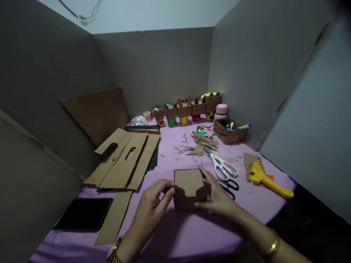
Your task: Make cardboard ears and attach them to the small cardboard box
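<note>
A small brown cardboard box [189, 182] sits on the table right before me, with dark curved ear-like pieces at its two near top corners. My right hand [216, 193] grips the box along its right side, fingers at the back and thumb at the front, beside the right ear piece [203, 190]. At the left corner my left hand [157, 199] pinches the edge of the left ear piece [179, 190] between thumb and index finger. Just beyond my right hand lie black-handled scissors [231, 183] and white-handled scissors [223, 164].
Cardboard sheets [123, 157] and a black tablet-like slab [83, 214] lie at left. Cardboard scraps [204, 140] are scattered mid-table. A yellow glue gun [264, 179] rests at right, near an open box of pens [233, 136]. Several box-headed figures [184, 109] line the back.
</note>
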Available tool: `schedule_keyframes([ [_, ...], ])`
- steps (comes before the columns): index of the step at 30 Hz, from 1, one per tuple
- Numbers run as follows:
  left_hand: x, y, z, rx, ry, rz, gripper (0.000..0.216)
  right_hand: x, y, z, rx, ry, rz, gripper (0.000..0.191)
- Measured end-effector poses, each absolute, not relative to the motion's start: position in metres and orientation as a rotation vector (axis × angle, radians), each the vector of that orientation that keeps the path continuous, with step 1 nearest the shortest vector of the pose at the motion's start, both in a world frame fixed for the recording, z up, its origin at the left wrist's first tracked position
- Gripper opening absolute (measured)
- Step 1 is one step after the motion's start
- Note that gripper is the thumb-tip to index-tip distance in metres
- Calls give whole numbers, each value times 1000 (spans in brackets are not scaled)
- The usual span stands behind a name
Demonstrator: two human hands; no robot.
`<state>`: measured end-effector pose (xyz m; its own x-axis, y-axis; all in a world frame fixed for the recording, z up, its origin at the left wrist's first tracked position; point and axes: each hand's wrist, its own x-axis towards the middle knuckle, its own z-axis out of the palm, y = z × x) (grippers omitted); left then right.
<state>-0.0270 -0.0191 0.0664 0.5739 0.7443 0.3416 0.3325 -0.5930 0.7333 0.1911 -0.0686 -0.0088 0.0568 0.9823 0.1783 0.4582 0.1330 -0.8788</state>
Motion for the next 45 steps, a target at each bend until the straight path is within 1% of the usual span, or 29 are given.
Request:
schedule_keyframes([
  [6,-29,-20,72,2156,874,869,13,192,-67,-14,-1444,-1556,742,112],
  [11,-30,-17,81,1903,950,953,12,189,-67,-14,-1471,-1551,721,112],
  [13,-27,-14,83,1796,992,978,15,188,-67,-13,-1479,-1539,728,111],
  [20,-23,-4,81,1503,1026,953,16,188,-69,-9,-1495,-1538,752,110],
  [26,-29,-9,87,1489,1016,852,30,188,-68,-11,-1483,-1548,731,111],
  [27,-30,-9,89,1526,1037,829,30,187,-68,-11,-1486,-1553,724,110],
  [31,-32,-8,95,1851,1134,762,18,187,-69,-10,-1504,-1566,702,110],
  [35,-33,-6,99,2079,1094,766,18,187,-69,-11,-1487,-1569,707,111],
  [40,-32,-9,99,1755,1084,659,20,188,-69,-12,-1486,-1564,716,111],
  [45,-30,-9,97,1646,1040,703,21,188,-69,-11,-1500,-1563,727,111],
])
